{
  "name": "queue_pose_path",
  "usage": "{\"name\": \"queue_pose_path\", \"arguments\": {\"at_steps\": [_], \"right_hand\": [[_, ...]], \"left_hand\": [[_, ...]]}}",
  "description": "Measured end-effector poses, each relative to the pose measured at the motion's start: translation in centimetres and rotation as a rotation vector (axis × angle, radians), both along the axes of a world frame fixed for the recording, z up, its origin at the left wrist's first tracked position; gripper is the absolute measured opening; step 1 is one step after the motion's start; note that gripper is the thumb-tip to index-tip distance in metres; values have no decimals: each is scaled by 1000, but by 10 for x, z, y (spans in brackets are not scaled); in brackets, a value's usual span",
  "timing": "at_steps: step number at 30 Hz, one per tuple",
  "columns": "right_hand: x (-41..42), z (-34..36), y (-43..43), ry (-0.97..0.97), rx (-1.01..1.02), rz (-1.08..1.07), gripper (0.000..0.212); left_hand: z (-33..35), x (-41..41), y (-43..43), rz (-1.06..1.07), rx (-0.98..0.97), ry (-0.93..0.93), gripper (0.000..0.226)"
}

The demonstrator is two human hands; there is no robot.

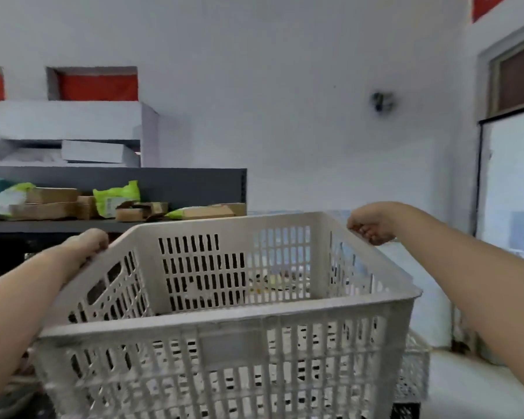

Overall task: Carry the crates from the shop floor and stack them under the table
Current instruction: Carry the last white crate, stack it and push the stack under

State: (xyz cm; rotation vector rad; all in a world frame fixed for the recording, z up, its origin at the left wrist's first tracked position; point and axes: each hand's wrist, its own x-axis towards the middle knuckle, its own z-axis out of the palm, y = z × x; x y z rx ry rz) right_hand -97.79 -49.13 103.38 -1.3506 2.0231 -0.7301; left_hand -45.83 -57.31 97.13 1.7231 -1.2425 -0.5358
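**Two hands hold a white plastic crate in front of a cluttered shelf**

A white, slotted crate (224, 325) fills the lower middle of the view, close to the person, its open top facing up. The hands are wide apart on opposite sides. The left hand (87, 241) curls over the left rim, and the right hand (371, 226) grips the right rim near the far corner. At the lower right, part of a second crate (413, 370) sits lower down, just beside the first. Behind on the left, a grey shelf (194, 182) carries cardboard boxes (52, 204) and green bags (117, 196). A white wall (285, 86) stands beyond.
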Motion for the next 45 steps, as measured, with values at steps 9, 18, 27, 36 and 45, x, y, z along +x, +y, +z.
{"name": "queue_pose_path", "arguments": {"at_steps": [9, 18, 27, 36, 45], "right_hand": [[-162, -30, 8, 14, -8, -358, 36], [-289, -53, -12, 2, 45, -621, 28], [-395, -117, -77, -86, 110, -740, 16], [-542, -164, -234, -133, 223, -666, 16], [-639, -212, -404, -139, 265, -584, 10]], "left_hand": [[-10, -201, -93, -272, 59, 123, 17], [-38, -372, -215, -626, 204, 128, 27], [-115, -530, -320, -714, 285, 223, 36], [-170, -617, -430, -631, 554, 251, 29], [-190, -671, -526, -530, 704, 241, 15]]}}
